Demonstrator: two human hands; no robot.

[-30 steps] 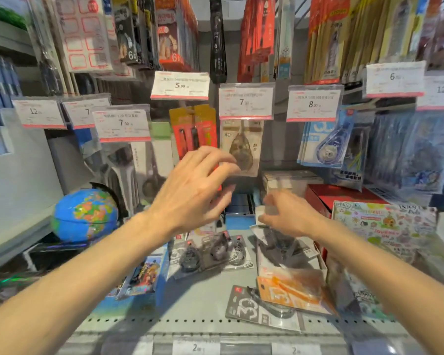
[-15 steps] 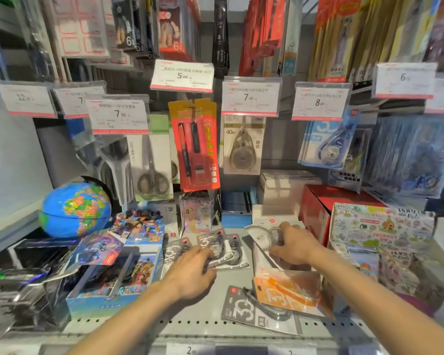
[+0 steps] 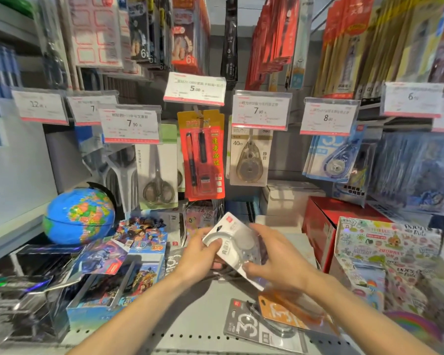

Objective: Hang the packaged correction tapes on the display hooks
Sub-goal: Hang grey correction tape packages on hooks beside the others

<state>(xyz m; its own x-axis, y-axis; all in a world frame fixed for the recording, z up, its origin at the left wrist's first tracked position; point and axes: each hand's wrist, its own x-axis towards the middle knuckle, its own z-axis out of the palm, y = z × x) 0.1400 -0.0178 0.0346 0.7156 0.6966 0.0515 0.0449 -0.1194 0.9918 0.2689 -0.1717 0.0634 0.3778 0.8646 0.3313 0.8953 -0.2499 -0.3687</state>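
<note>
The hanging correction tape pack [image 3: 249,156] reads "40m"; its price tag [image 3: 260,111] "7.90".

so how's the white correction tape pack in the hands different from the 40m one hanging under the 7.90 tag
The white pack is tilted and held by both hands, left hand and right hand; the 40m pack hangs upright on its hook. The white pack's card is white, the 40m pack's beige. Both are carded correction tapes.

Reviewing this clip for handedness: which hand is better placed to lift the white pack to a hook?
Probably the left hand: it pinches the white pack near its hang-hole end, while the right hand holds the lower end.
</note>
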